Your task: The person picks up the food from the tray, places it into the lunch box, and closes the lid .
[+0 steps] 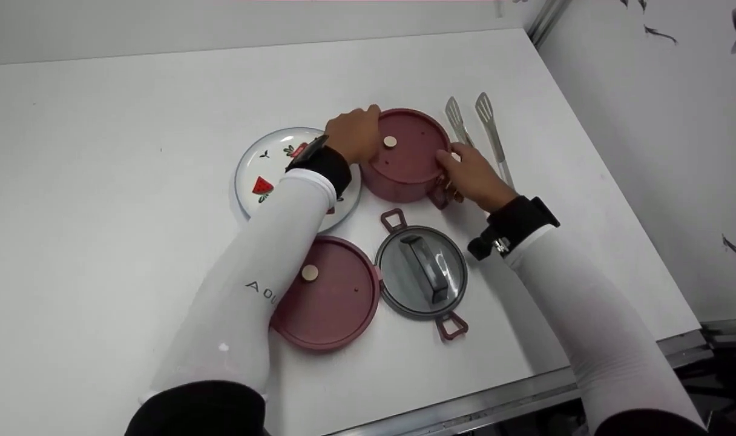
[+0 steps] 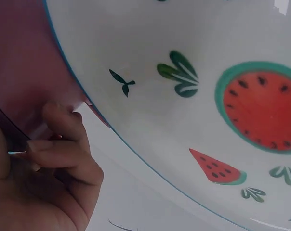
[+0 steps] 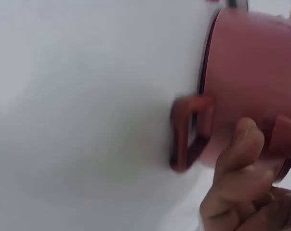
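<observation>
A dark red round container (image 1: 407, 154) with a flat lid and a small wooden knob stands mid-table. My left hand (image 1: 354, 134) grips its left side, fingers curled against the wall (image 2: 20, 57). On the opposite side my right hand (image 1: 465, 172) holds the wall by a red clasp (image 3: 189, 134), the fingers (image 3: 242, 159) pressed to the container (image 3: 251, 72). The left wrist view shows curled fingers (image 2: 59, 154) between the red wall and a plate.
A white plate (image 1: 262, 172) with watermelon prints (image 2: 261, 110) lies just left of the container. Nearer to me sit a second red round piece (image 1: 335, 300) and a grey lid (image 1: 422, 272) with red clasps. Metal tongs (image 1: 489, 130) lie to the right, near the table's edge.
</observation>
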Motion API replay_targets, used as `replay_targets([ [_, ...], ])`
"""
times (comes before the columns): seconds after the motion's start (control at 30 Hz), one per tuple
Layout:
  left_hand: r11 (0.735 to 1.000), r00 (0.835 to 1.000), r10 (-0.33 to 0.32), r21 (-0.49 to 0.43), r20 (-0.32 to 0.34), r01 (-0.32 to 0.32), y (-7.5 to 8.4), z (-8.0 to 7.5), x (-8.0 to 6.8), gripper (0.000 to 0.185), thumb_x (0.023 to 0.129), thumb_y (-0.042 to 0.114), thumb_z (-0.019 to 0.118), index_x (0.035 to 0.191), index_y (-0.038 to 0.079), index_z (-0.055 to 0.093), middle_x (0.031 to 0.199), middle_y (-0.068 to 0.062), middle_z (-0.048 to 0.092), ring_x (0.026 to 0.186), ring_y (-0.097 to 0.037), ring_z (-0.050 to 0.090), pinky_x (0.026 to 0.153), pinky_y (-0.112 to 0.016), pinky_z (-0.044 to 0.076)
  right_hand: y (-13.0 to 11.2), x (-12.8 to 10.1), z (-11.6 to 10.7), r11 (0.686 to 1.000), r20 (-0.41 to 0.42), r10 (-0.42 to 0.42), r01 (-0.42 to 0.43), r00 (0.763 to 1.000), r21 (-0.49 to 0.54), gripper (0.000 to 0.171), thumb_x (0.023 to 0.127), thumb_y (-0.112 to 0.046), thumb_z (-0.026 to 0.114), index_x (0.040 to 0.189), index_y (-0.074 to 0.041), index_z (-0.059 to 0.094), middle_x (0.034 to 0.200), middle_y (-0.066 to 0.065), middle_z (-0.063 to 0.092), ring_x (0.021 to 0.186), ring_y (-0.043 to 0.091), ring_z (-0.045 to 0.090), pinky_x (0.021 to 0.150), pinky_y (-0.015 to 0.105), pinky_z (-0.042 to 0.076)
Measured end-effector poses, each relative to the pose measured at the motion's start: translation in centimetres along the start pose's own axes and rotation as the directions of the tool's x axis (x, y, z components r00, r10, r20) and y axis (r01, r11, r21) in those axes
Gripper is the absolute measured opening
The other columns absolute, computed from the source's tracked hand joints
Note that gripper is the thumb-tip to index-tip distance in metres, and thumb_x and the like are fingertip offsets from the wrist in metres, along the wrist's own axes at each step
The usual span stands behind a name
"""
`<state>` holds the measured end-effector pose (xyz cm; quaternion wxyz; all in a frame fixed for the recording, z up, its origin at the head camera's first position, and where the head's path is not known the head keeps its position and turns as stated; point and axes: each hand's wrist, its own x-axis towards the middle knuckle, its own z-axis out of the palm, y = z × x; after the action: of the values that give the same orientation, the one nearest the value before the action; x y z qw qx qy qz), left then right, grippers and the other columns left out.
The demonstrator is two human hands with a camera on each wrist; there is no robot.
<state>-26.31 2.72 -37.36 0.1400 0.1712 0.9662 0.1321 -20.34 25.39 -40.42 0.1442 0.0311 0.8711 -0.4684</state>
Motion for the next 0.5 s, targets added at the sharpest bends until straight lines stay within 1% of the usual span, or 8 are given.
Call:
replay_targets([
  [0.07,1.0,1.0,-0.014,-0.02,-0.007,0.014,-0.2,-0.2,-0.1,0.045,0.097,0.021,0.055,0.139,0.007,0.047,0.129,-0.015,0.061,0.117,-0.032,0.062,0.095,-0.048,0.053,0.0,0.1,0.3,0.994,0.019,-0.01,0.008,1.0,0.108,0.039,0.107,-0.032,0.045,0.136,-0.006,0.052,0.067,0.0,0.062,0.047,0.011,0.057,0.043,0.023,0.043],
  [0.13,0.999,0.999,-0.031,-0.027,-0.012,0.031,-0.6,-0.6,-0.3,0.044,0.097,0.022,0.053,0.139,0.008,0.048,0.129,-0.014,0.061,0.117,-0.031,0.062,0.096,-0.047,0.053,-0.3,0.3,0.6,0.983,0.01,-0.03,0.028,0.999,0.183,0.039,0.107,-0.028,0.047,0.138,-0.005,0.052,0.062,-0.001,0.061,0.046,0.009,0.055,0.042,0.022,0.041],
  [0.27,0.997,0.998,-0.051,-0.066,-0.027,0.049,-1.2,-1.7,-0.6,0.042,0.102,0.023,0.039,0.141,0.009,0.046,0.129,-0.012,0.061,0.113,-0.027,0.061,0.094,-0.044,0.053,-1.5,0.6,0.4,0.969,-0.021,-0.055,0.058,0.998,0.239,0.04,0.106,-0.025,0.048,0.142,-0.007,0.053,0.06,-0.003,0.062,0.047,0.006,0.055,0.042,0.019,0.039],
  [0.33,0.991,0.997,-0.055,-0.123,-0.048,0.049,-1.4,-2.5,-0.8,0.042,0.103,0.024,0.033,0.141,0.01,0.046,0.128,-0.01,0.061,0.109,-0.023,0.061,0.092,-0.04,0.053,-2.4,0.6,-0.2,0.966,-0.038,-0.069,0.077,0.997,0.247,0.041,0.106,-0.026,0.048,0.143,-0.009,0.053,0.063,-0.003,0.062,0.049,0.005,0.056,0.043,0.017,0.041],
  [0.4,0.98,0.995,-0.064,-0.195,-0.073,0.049,-1.5,-3.3,-1.2,0.043,0.104,0.027,0.029,0.141,0.011,0.045,0.125,-0.006,0.06,0.104,-0.018,0.058,0.087,-0.033,0.051,-3.4,0.5,-0.8,0.961,-0.048,-0.096,0.105,0.994,0.256,0.042,0.106,-0.026,0.049,0.145,-0.01,0.052,0.066,-0.002,0.063,0.053,0.006,0.058,0.047,0.017,0.046],
  [0.43,0.969,0.994,-0.071,-0.241,-0.089,0.048,-1.5,-3.7,-1.4,0.042,0.105,0.028,0.029,0.14,0.012,0.045,0.122,-0.005,0.06,0.101,-0.016,0.056,0.083,-0.03,0.049,-3.9,0.4,-1.1,0.956,-0.051,-0.109,0.119,0.993,0.268,0.043,0.106,-0.027,0.05,0.145,-0.011,0.052,0.068,-0.002,0.064,0.055,0.006,0.059,0.049,0.017,0.048],
  [0.5,0.933,0.989,-0.081,-0.357,-0.12,0.033,-1.6,-4.6,-2.2,0.039,0.105,0.031,0.031,0.137,0.014,0.045,0.113,-0.003,0.059,0.092,-0.013,0.054,0.077,-0.026,0.046,-5.0,0.2,-1.6,0.943,-0.058,-0.138,0.149,0.989,0.297,0.043,0.105,-0.027,0.052,0.144,-0.011,0.054,0.069,-0.001,0.064,0.058,0.007,0.06,0.054,0.018,0.052],
])
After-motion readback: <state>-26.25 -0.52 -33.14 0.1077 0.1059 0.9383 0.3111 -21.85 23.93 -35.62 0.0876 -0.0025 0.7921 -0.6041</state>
